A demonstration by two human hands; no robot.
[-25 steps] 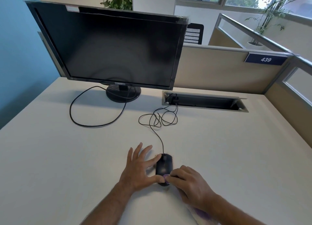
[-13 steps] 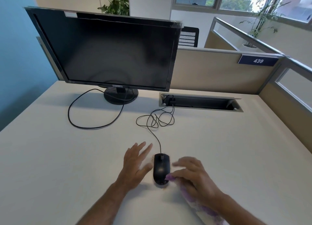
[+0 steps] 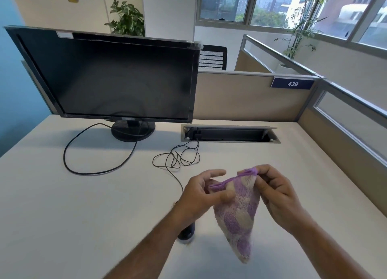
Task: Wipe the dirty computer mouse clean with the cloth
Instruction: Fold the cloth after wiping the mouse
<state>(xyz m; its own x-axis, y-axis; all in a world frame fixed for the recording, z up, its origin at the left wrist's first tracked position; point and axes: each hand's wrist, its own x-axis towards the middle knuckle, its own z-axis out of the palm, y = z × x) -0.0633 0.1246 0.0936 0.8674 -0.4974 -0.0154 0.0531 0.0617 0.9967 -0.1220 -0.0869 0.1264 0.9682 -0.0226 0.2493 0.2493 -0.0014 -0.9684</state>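
Two hands are in view, the left hand (image 3: 201, 197) and the right hand (image 3: 274, 191), and between them hangs one purple-and-cream checked cloth (image 3: 238, 213), pinched at its top edge by both. One black computer mouse (image 3: 187, 230) sits on the tabletop (image 3: 62, 215) under the left forearm, mostly hidden. Beyond the hands stands one black monitor (image 3: 111, 77) on one round base. Two cables lie on the tabletop: one thick cable (image 3: 83, 171) looping beyond and to the left of the hands, one thin mouse cord (image 3: 176, 159) coiled just beyond them. One open cable tray (image 3: 228, 134) is set into the tabletop farther back. One number plate (image 3: 292, 83) reads 439. Two potted plants (image 3: 127, 19) stand in the background.
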